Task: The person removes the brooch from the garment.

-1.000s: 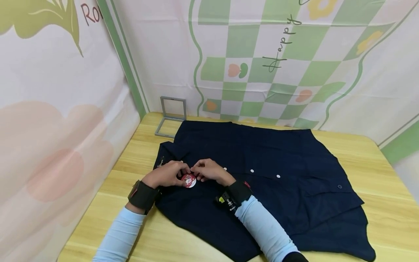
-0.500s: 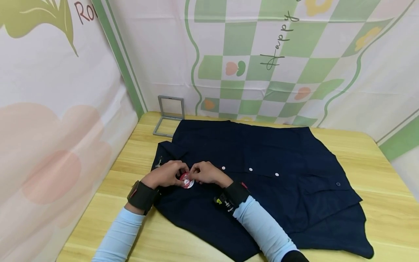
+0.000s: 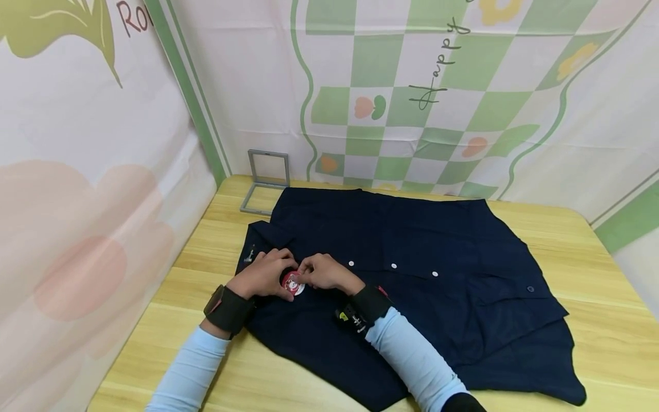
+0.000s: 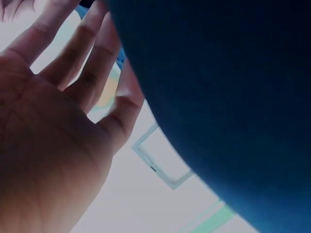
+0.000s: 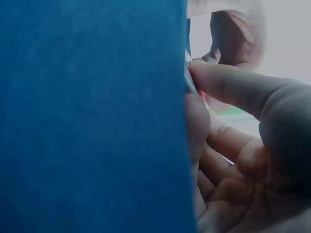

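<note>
A navy button-up shirt (image 3: 381, 229) lies spread on the table, its collar end at the left. Near that end, a round red and white badge (image 3: 292, 284) with a cartoon figure sits over the cloth. My right hand (image 3: 326, 273) pinches the badge's right edge between thumb and forefinger; in the right wrist view the thumb (image 5: 228, 80) presses on a sliver of red. Around the badge's left side is my left hand (image 3: 264, 276), thumb and fingers spread apart. Whether its thumb touches the rim I cannot tell. The badge's back is hidden.
A grey double frame (image 3: 265, 184) stands unfolded at the table's back left corner, partly beside the shirt. White buttons (image 3: 393, 266) run along the shirt's middle. Printed curtains (image 3: 257, 68) close off the back and left of the wooden table (image 3: 170, 320).
My left thumb and fingers have spread wider around the badge, and more of its face shows. My right fingers have moved in onto its right edge. The shirt lies as before.
</note>
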